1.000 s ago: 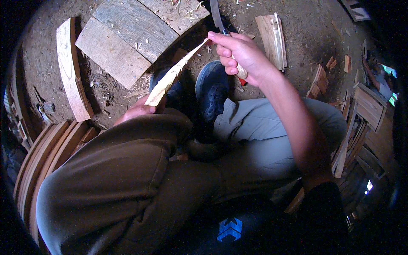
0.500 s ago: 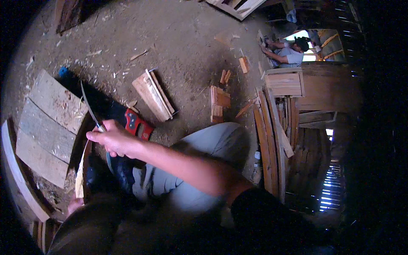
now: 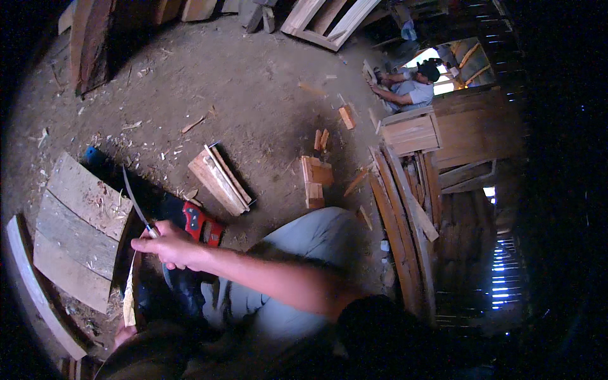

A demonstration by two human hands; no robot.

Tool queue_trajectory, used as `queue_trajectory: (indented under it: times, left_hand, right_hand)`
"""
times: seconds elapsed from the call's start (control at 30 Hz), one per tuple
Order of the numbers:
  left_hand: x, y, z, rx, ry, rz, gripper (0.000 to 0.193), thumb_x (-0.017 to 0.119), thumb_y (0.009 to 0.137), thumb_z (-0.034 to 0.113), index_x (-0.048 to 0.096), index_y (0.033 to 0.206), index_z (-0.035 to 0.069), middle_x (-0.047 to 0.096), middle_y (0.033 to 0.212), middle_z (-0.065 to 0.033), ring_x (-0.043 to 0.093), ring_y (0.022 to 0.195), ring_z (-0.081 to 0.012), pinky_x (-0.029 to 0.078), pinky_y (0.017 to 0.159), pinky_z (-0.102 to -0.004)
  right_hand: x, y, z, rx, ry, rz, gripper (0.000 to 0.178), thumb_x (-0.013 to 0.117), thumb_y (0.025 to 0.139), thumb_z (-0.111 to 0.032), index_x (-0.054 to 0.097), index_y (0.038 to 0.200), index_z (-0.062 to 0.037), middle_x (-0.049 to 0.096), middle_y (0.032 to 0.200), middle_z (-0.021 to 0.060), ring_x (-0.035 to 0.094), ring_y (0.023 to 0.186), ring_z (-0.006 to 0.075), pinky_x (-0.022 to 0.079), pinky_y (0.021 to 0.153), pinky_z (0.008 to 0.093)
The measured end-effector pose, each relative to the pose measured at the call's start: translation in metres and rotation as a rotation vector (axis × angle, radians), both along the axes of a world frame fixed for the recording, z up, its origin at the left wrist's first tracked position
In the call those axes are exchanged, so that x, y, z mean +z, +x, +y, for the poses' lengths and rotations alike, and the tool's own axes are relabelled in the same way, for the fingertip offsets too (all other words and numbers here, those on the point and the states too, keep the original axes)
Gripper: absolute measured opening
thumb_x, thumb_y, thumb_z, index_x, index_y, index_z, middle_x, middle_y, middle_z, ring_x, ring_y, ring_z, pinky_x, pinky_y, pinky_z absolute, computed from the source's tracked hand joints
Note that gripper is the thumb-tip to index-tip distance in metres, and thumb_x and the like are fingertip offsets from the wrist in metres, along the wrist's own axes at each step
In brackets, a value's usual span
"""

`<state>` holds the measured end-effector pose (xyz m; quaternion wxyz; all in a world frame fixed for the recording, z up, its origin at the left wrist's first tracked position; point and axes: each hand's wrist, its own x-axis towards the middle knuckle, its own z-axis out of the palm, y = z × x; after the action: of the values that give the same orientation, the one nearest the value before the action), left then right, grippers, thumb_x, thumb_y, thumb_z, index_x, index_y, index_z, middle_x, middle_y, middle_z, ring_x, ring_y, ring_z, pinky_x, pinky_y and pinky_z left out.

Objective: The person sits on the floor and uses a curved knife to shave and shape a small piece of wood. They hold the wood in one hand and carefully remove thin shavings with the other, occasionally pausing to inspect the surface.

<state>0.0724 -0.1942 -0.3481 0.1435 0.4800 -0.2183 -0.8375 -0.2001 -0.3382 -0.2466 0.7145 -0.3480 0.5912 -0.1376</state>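
Observation:
My right hand (image 3: 170, 247) is closed around the handle of a knife (image 3: 134, 200) with a thin, slightly curved blade pointing away from me. Below it, a pale strip of wood (image 3: 130, 303) runs down to my left hand (image 3: 125, 334). Only part of that hand shows, its fingers wrapped around the strip's lower end; my dark clothing hides the rest. The strip's upper end meets the underside of my right hand. Just right of the knife lies a red tool handle (image 3: 201, 224) with dark spots, by my grey-trousered leg (image 3: 304, 237).
Weathered boards (image 3: 82, 231) lie at the left, beside a long curved plank (image 3: 41, 294). Wood offcuts (image 3: 218, 180) and blocks (image 3: 315, 180) rest on the shaving-strewn dirt floor. Long planks (image 3: 396, 218) are stacked at right. Another person (image 3: 411, 88) works at the far right.
The view has tilted, so the floor and objects sit lower in it and more shows at the far edge. Both hands keep their grips, with little movement relative to each other.

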Motion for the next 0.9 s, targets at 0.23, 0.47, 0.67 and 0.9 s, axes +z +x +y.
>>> queue_trajectory:
  times: [0.23,0.47,0.67,0.9]
  left_hand:
    - [0.04,0.023,0.005,0.054,-0.006,-0.065,0.053,0.062,0.086,0.02,0.046,0.133,0.001,0.059,0.107,-0.0019,0.052,0.095,-0.0105,0.04,0.086,-0.0253]
    - [0.068,0.008,-0.008,0.159,0.047,-0.045,0.048,0.064,0.084,0.02,0.052,0.126,0.001,0.061,0.104,-0.0037,0.054,0.093,-0.0118,0.04,0.085,-0.0248]
    - [0.044,0.013,0.001,0.123,-0.032,0.077,0.037,0.063,0.083,0.028,0.061,0.107,0.001,0.062,0.091,-0.0033,0.054,0.086,-0.0111,0.04,0.078,-0.0236]
    - [0.047,0.006,-0.004,0.073,-0.102,0.036,0.036,0.061,0.083,0.033,0.063,0.1,0.002,0.057,0.074,-0.001,0.051,0.07,-0.0093,0.038,0.065,-0.0224]
  right_hand:
    - [-0.021,0.015,-0.003,-0.079,0.082,-0.13,0.036,0.073,0.08,-0.044,0.056,0.07,-0.014,0.04,0.052,-0.008,0.035,0.038,0.0021,0.026,0.033,0.0187]
    - [-0.003,0.014,0.0,-0.033,-0.018,-0.023,0.033,0.072,0.083,-0.037,0.055,0.088,-0.0091,0.036,0.055,-0.0086,0.033,0.044,0.0004,0.027,0.038,0.0195]
    - [-0.011,0.007,0.001,-0.044,-0.012,-0.089,0.034,0.068,0.086,-0.04,0.048,0.08,-0.0133,0.037,0.056,-0.0088,0.034,0.044,0.0007,0.028,0.038,0.0191]
    - [-0.016,0.004,0.003,-0.103,-0.044,-0.103,0.04,0.069,0.083,-0.043,0.044,0.071,-0.0153,0.038,0.056,-0.0084,0.037,0.042,0.0009,0.03,0.035,0.0188]
